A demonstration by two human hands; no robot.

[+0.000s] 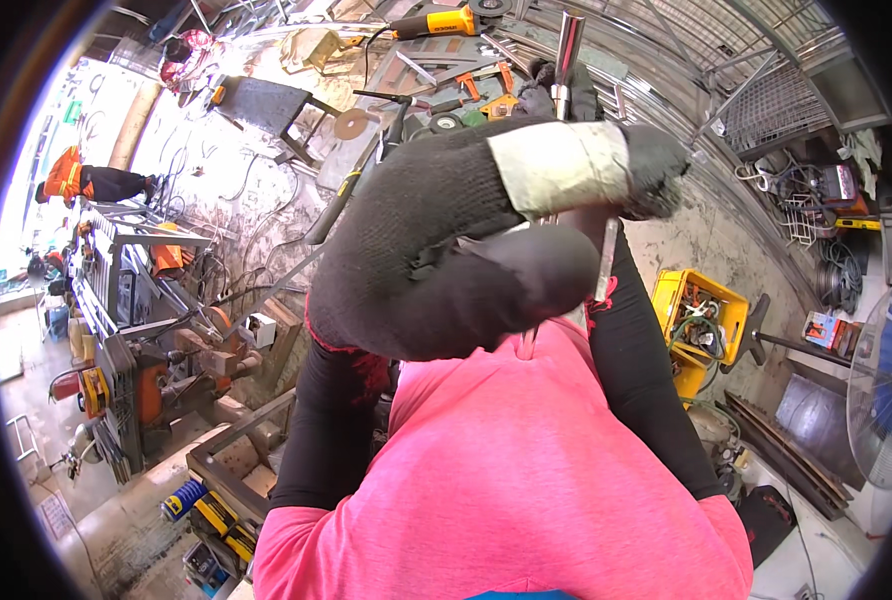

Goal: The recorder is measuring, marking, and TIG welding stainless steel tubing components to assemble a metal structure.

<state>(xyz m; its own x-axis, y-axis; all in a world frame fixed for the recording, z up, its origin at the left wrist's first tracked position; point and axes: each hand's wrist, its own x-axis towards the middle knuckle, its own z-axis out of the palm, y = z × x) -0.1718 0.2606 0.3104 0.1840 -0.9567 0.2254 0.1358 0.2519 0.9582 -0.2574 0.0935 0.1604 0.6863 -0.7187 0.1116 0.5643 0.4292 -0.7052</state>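
Head camera, from the left: the left hand (466, 230), gloved, curls thumb and taped finger narrowly together, perhaps to pinch something, though the contact is hidden. Beyond it a chrome tube (568, 55) rises from what is probably the gloved right hand (586, 95), seemingly steadying it; I cannot tell how tightly, since the left hand blocks the view. Beside the left thumb a flat pale strip (607, 260) shows, its upper end covered. Farther right, a yellow crate (734, 325) keeps a hard-to-read jumble contained.

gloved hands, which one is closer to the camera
The left hand, with the white patch: it looks far larger and covers part of the right hand, which shows beyond it.
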